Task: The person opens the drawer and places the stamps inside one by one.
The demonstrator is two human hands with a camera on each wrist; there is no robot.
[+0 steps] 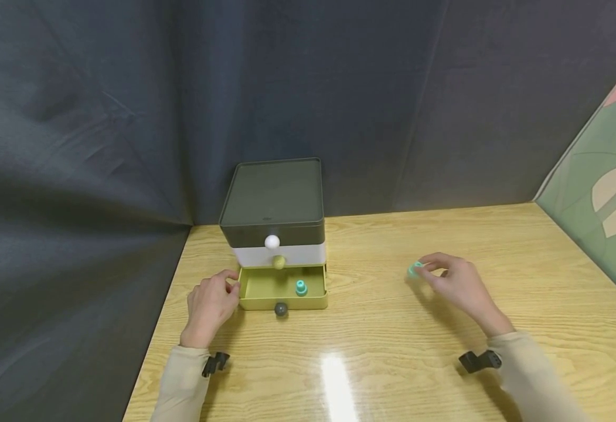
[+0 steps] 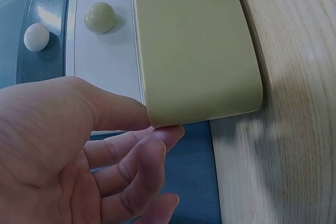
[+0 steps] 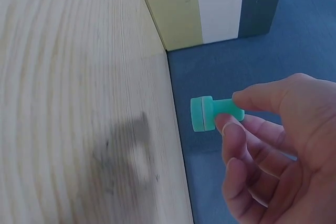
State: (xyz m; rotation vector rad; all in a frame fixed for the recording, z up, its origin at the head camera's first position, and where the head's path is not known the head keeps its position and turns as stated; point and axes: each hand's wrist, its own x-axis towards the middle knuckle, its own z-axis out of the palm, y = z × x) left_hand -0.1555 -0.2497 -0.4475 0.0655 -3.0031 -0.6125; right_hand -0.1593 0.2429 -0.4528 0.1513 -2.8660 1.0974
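At the left, my left hand pinches the side edge of the pulled-out olive drawer between thumb and fingers. The left wrist view shows the thumb on its rim. Inside the drawer stands a small teal piece with a round base and narrower top. Out to the right, over the table, my right hand holds a similar teal piece by its narrow stem, thumb and fingertips round it, wide end facing away from the palm.
The drawer belongs to a small cabinet with a dark top, whose dark and white drawers above are closed. Round knobs stick out in front, including a white knob. Dark fabric hangs behind and left of the wooden table.
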